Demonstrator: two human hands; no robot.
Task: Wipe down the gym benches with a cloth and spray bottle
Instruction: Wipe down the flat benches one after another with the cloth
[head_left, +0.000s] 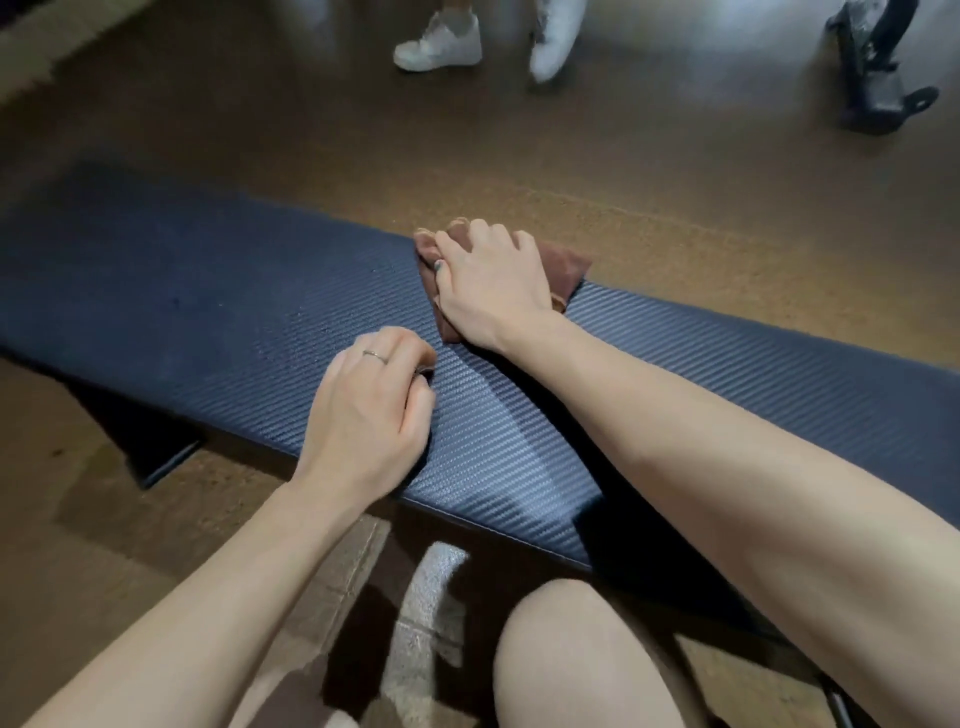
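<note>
Two hands: both on the bench pad (218, 291).
Right hand (491, 283): pressed flat on a brown cloth (563, 265), fingers curled over its far edge.
Cloth: at the pad's far edge, partly overhanging.
Left hand (363, 415): resting on the pad's near side, fingers loosely curled, holding nothing; ring (375, 355) visible.
Floor (675, 171): white sneakers (441, 41) beyond the bench.
</note>
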